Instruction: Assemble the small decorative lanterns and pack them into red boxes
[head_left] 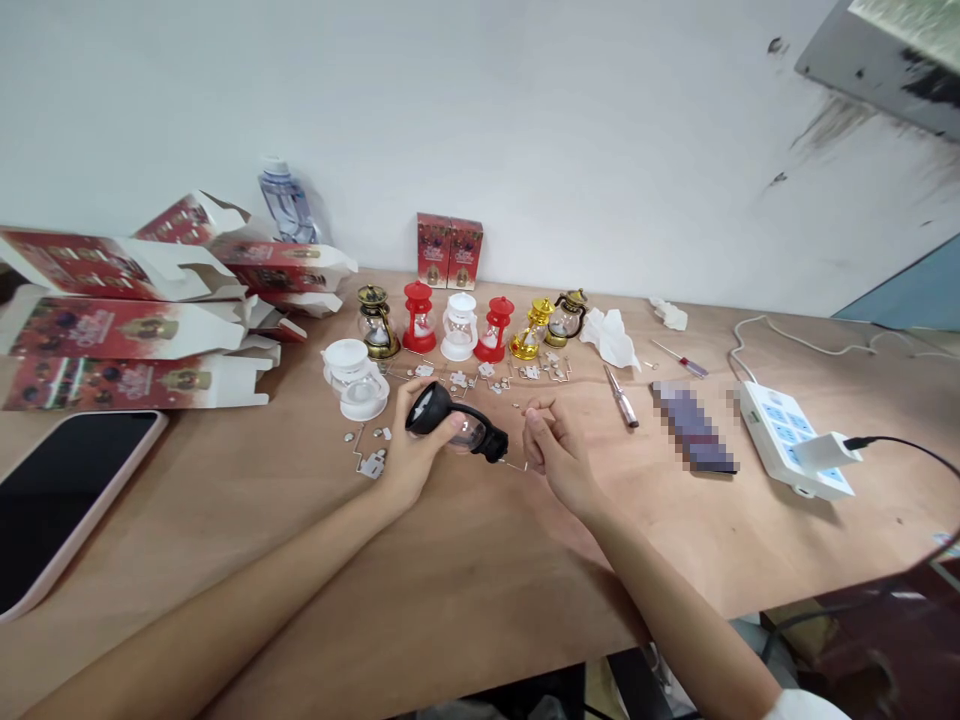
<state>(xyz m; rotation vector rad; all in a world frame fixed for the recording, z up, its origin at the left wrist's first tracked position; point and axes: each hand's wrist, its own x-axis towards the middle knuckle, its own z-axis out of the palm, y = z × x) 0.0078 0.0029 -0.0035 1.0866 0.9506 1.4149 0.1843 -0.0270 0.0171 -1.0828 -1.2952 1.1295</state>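
Clasping one black lantern (472, 432) in left grip (409, 462), right grip (556, 452) curled, hold unclear, seven more lanterns (460, 330) nearby

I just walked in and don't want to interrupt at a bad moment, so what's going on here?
A person is working at a table. Their left hand grips a black lantern, tipped over sideways. The right hand is near the lantern's top, fingers curled close to a thin wire; whether it holds the wire is too small to tell. Beyond the hands, six lanterns stand in a row, with small metal parts in front. A screwdriver lies to the right.
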